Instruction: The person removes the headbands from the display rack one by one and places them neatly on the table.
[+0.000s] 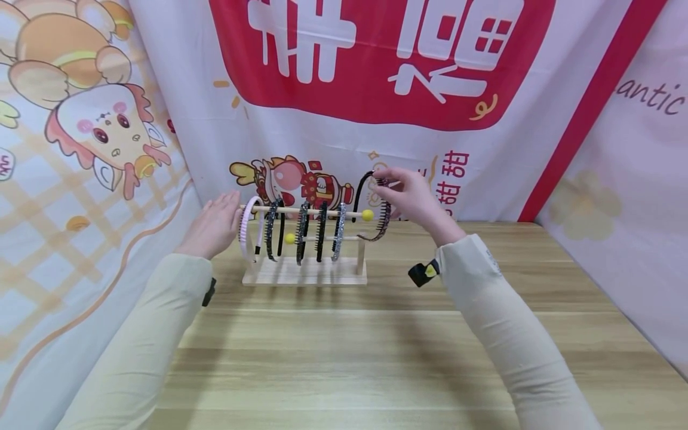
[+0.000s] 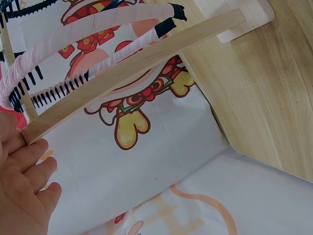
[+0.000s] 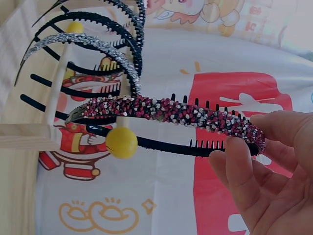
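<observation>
Side cloth [image 1: 618,167] reading "antic"; right hand [image 1: 416,200] pinching a stone-studded headband [image 3: 166,110]; left hand [image 1: 212,224], fingers outstretched, touching the wooden rack [image 1: 306,276] beside a ribbed pink headband [image 2: 73,32].

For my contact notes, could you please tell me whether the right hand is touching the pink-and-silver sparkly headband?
Touching: the right wrist view shows the right hand pinching the headband at its curved top.
</observation>
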`<action>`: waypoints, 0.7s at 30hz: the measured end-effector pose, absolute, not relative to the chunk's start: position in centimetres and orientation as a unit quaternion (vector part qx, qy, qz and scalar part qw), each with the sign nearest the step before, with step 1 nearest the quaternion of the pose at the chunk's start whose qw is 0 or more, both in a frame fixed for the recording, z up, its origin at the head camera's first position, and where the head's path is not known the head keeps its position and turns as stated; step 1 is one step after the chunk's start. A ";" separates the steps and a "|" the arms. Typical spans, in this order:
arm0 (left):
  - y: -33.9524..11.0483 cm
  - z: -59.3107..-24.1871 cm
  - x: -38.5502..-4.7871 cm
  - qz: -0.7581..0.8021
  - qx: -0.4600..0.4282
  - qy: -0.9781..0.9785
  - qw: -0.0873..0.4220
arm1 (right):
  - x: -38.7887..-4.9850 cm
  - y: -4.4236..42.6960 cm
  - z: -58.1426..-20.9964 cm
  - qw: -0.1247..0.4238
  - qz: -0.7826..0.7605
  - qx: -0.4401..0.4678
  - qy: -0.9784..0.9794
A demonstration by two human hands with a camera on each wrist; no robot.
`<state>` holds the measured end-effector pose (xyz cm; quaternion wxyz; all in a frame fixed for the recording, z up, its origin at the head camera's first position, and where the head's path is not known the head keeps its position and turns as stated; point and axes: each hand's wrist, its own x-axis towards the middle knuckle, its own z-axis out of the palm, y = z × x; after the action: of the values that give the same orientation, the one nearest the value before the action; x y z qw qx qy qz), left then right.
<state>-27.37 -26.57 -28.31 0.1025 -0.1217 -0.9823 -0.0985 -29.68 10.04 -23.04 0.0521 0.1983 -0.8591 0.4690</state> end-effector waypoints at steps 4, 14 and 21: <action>-26.6 -28.4 -27.4 -0.101 -0.123 -0.981 0.108 | -29.6 10.4 -22.7 0.056 0.465 0.198 -0.861; -26.7 -28.4 -27.5 -0.104 -0.124 -0.981 0.106 | -30.3 12.1 -22.6 0.077 0.465 0.183 -0.863; -26.6 -28.3 -27.5 -0.103 -0.123 -0.982 0.102 | -30.9 13.4 -23.2 0.089 0.460 0.172 -0.866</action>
<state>-27.51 -26.58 -28.34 0.1023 -0.1229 -0.9818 -0.1027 -30.86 13.44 -23.24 0.0894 0.1721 -0.8664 0.4602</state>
